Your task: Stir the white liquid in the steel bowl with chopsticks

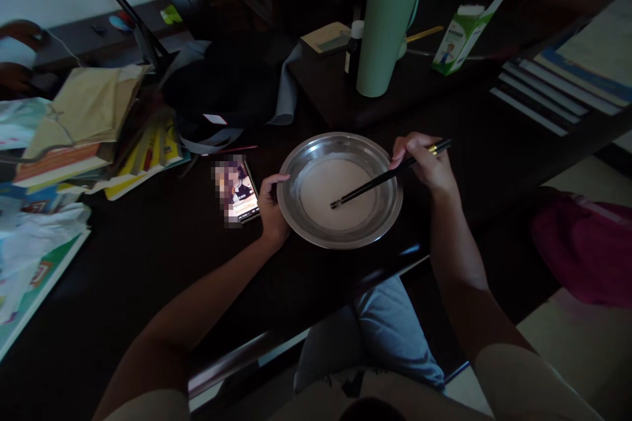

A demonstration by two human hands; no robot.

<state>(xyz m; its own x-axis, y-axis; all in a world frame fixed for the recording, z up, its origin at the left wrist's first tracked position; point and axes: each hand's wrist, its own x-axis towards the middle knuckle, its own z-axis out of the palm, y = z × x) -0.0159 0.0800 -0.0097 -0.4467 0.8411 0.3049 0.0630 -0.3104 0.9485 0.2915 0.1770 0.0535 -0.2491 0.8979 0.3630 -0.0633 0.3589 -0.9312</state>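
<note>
A wide metal bowl [340, 241] stands on the dark table, with a pale, milky liquid [320, 177] in its bottom. My left hand [273, 207] grips the bowl's left side, its thumb over the rim and the other fingers hidden beneath or behind the wall. In my right hand [425, 161] is a pair of black chopsticks [378, 181] with gold bands near the upper end. They slant down to the left over the bowl, and their tips are at the liquid. Whether the tips dip in, I cannot tell. A lit phone [239, 189] lies just left of my left hand.
Behind the bowl stand a tall green bottle [390, 20], a small dark bottle [353, 52] and a green-and-white carton [459, 39]. Books and papers [83, 105] pile up at left beside a black bag [222, 85]. More books [557, 85] are stacked at right.
</note>
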